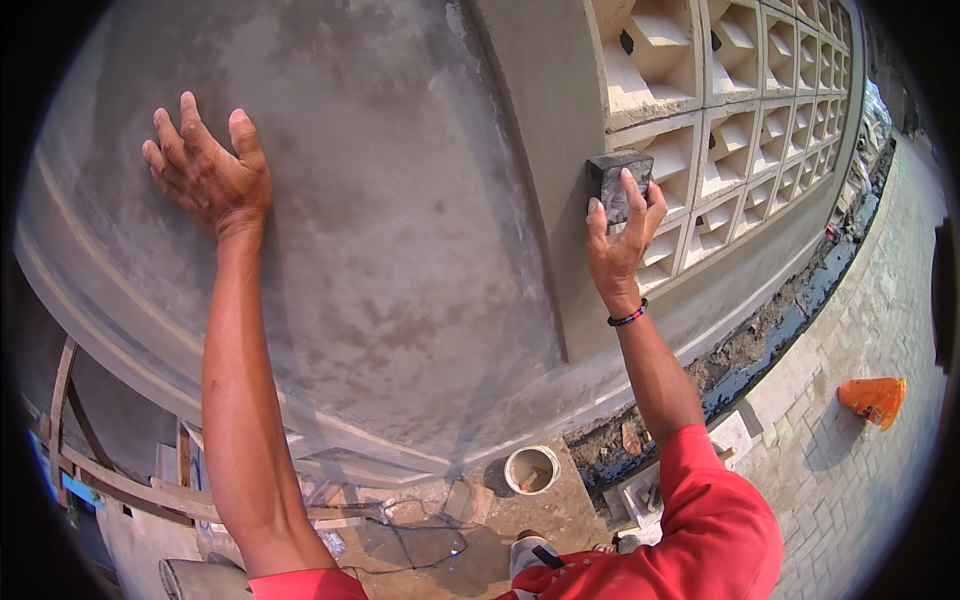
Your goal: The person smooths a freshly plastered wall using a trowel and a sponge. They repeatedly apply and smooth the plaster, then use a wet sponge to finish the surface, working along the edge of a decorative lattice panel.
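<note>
My left hand (212, 178) is raised against the grey plastered wall (390, 230), its fingers spread and nothing held in it. To the right, my right hand (622, 240) grips a dark rectangular block (612, 178) that looks like a sanding or sponge block. The block sits at the edge of the smooth plaster border (550, 180), beside the pale patterned vent blocks (660, 160). Damp-looking darker patches mottle the wall between my two hands. Whether the block's far face presses on the border cannot be seen fully.
Below stands a white bucket (531, 470) with murky contents, near a loose cable (400, 550). A muddy drainage trench (745, 365) runs along the wall base. An orange cone-shaped object (873, 400) is on the paving (830, 480). Wooden framing (130, 480) is at lower left.
</note>
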Demonstrator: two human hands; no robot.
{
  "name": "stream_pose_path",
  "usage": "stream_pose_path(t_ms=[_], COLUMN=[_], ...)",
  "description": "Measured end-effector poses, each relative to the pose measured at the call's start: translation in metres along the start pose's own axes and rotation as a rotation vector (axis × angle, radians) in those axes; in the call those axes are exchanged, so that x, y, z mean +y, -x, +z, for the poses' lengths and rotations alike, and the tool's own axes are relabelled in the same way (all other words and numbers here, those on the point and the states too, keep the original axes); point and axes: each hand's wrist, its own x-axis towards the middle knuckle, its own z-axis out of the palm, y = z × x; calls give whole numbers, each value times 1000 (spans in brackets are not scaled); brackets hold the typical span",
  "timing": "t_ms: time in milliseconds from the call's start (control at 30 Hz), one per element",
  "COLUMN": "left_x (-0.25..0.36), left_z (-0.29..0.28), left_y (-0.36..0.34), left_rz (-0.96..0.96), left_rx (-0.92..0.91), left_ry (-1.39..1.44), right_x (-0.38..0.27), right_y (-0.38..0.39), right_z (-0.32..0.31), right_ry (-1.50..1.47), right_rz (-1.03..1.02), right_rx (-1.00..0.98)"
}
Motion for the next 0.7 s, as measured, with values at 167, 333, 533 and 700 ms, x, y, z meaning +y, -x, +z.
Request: stream_pose_path(t_ms=[167,333,533,700], left_x=[-5,-2,-5,-3], left_z=[2,1,-1,1], left_y=[4,1,-1,4], left_rz=[25,14,23,17], left_rx=[7,14,17,7], left_ry=[-4,-34,-46,-16], right_x=[-46,-4,-61,-113], right_y=[-33,22,-102,-246], right_z=[26,-6,41,65], right_ry=[-10,21,17,101], right_rz=[-131,-104,-384,-407], right_rx=[-63,-111,-71,112])
